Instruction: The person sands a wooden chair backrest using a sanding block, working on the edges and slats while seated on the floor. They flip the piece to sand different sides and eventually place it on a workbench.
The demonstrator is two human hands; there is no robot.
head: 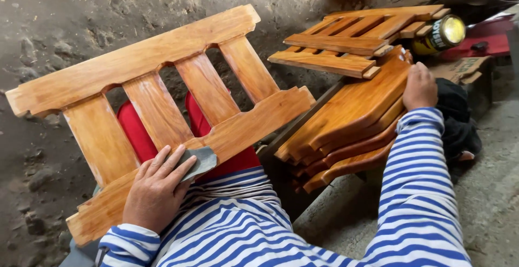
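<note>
A varnished wooden slatted frame (157, 67) lies tilted across my lap, over a red seat (135, 129). My left hand (154, 191) rests flat on the frame's near rail, pressing a grey piece of sandpaper (200, 161) against it. My right hand (419, 86) reaches out to the right and rests on top of a stack of curved, glossy wooden boards (351, 115). Both sleeves are blue and white striped.
A smaller slatted wooden panel (351, 40) lies on the far end of the stack. A yellow-lidded tin (443, 33) stands behind it, next to a cardboard box (465, 67) and dark cloth (454, 115). Bare dirt floor (54, 24) lies to the left.
</note>
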